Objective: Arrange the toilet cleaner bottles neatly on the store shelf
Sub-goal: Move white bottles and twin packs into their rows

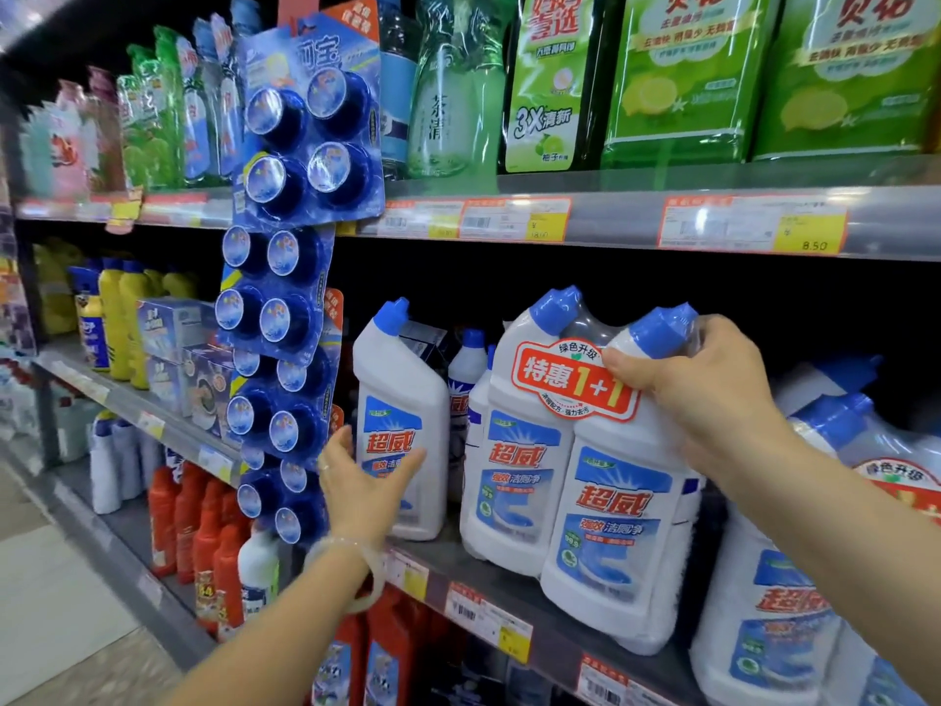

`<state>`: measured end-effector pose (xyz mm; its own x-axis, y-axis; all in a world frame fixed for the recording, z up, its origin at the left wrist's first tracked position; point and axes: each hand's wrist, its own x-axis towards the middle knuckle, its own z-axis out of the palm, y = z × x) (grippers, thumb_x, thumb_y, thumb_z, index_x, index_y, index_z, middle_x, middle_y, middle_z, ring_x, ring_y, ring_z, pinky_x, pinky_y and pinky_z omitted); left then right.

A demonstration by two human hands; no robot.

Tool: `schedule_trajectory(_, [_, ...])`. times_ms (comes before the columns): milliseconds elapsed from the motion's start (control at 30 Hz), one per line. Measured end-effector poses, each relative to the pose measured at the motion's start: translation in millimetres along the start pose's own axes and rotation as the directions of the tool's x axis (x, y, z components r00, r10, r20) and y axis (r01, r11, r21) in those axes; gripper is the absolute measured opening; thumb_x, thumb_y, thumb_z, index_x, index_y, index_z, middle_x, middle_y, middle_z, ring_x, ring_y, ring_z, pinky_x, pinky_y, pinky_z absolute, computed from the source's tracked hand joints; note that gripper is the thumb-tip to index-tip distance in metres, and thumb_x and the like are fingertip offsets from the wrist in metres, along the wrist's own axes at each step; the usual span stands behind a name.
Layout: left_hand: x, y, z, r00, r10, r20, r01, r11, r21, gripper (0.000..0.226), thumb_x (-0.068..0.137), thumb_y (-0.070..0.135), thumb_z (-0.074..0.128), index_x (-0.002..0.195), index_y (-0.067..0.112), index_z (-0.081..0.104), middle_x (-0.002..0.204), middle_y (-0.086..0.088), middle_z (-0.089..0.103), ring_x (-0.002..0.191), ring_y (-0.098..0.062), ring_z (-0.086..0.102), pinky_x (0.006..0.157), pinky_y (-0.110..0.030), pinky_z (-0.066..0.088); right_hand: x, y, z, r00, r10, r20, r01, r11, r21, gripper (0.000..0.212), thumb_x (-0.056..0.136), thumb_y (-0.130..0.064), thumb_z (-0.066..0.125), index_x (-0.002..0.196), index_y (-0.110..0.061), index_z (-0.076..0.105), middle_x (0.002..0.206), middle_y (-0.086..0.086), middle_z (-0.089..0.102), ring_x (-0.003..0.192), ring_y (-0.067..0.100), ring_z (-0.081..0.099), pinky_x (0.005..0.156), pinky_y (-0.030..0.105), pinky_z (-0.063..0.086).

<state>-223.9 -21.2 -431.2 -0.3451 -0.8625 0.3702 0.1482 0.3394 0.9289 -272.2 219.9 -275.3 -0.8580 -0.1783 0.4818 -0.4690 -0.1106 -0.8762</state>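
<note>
A shrink-wrapped twin pack of white toilet cleaner bottles (pixel 575 481) with blue caps and a red "1+1" label stands on the middle shelf (pixel 540 619). My right hand (pixel 697 384) grips the neck of its right bottle from above. A single white toilet cleaner bottle (pixel 402 415) stands to the left. My left hand (pixel 364 484), fingers straight, touches that bottle's lower front. Another twin pack (pixel 794 578) stands at the right, partly behind my right forearm. More white bottles (pixel 466 369) stand behind, mostly hidden.
A hanging strip of blue toilet block packs (pixel 285 277) dangles just left of my left hand. Green detergent pouches (pixel 682 79) fill the shelf above. Red bottles (pixel 198 527) stand on the lower shelf. Yellow bottles (pixel 119 318) and boxes stand further left. Floor lies at lower left.
</note>
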Motion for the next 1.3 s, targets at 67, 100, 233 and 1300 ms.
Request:
schedule_trajectory(67, [20.7,6.1,1.4,0.99,-0.019,0.14,0.031,0.996,-0.085,0.079,0.066,0.027,0.083,0.13,0.018,0.037,0.123,0.0,0.051,0.11,-0.018,0.055,0.096,-0.04,0.047,-2.5,4.7,-0.4,1.0,-0.002,0.004,0.002,1.0,-0.008,0.049,0.066,-0.007,0.081,0.104,-0.007,0.051,0.098,0.011,0.066,0.078,0.022,0.067,0.058,0.031,0.055])
schedule_trajectory(100, [28.3,8.6,1.8,0.98,-0.027,0.199,0.05,0.992,-0.114,0.068,0.067,0.021,0.082,0.122,0.02,0.042,0.113,0.0,0.058,0.099,-0.017,0.061,0.086,-0.037,0.053,-3.7,7.4,-1.0,1.0,-0.003,0.009,0.003,1.0,-0.017,0.049,0.066,-0.007,0.081,0.104,-0.007,0.051,0.097,0.011,0.066,0.078,0.022,0.068,0.058,0.031,0.055])
schedule_trajectory(233, [52.6,-0.1,4.1,0.941,-0.1,0.324,0.152,0.978,-0.14,0.057,0.067,0.011,0.081,0.114,0.002,0.05,0.101,-0.014,0.067,0.085,-0.023,0.067,0.055,-0.025,0.056,-8.7,18.3,-3.3,0.999,-0.021,0.035,0.023,0.998,-0.061,0.043,0.068,-0.008,0.08,0.098,-0.01,0.049,0.094,0.009,0.067,0.075,0.019,0.067,0.055,0.028,0.053])
schedule_trajectory(1300, [-15.8,-1.7,-152.7,0.996,-0.033,0.084,0.042,0.993,-0.11,0.062,0.048,0.017,0.091,0.103,0.014,0.064,0.089,-0.008,0.075,0.08,-0.029,0.072,0.071,-0.047,0.058,19.7,30.1,168.2,0.985,-0.018,0.17,0.048,0.984,-0.174,0.055,0.074,-0.025,0.075,0.117,-0.01,0.044,0.114,0.007,0.058,0.105,0.027,0.058,0.088,0.039,0.048])
